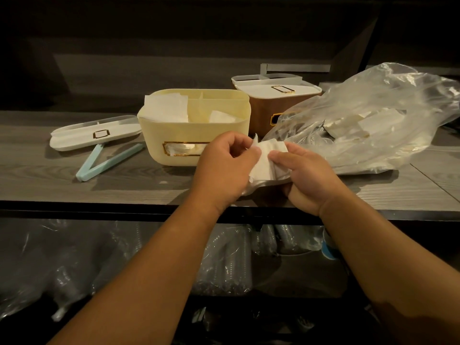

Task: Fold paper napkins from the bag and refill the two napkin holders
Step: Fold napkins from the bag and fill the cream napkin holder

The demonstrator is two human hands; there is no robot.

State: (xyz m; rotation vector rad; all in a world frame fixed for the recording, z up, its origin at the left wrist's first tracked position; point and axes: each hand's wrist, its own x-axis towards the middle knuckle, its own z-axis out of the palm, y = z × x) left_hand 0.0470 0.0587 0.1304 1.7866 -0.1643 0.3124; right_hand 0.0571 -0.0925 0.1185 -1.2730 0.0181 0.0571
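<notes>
A white paper napkin [267, 161] is held between both hands just above the wooden shelf's front edge. My left hand [222, 168] pinches its left side and my right hand [306, 178] pinches its right side with curled fingers. Behind my left hand stands the cream napkin holder [174, 140], lid off, with white napkins inside. The brown napkin holder [268, 108] stands further back with its white lid resting on top. The clear plastic bag [373, 120] lies at the right with napkins showing inside.
The cream holder's white lid [94, 133] lies at the left on the grey wooden shelf [37, 178]. A pale blue bag clip [104, 160] lies open in front of it. Below the shelf, stacked plastic cups in wrap [224, 265] fill a lower level.
</notes>
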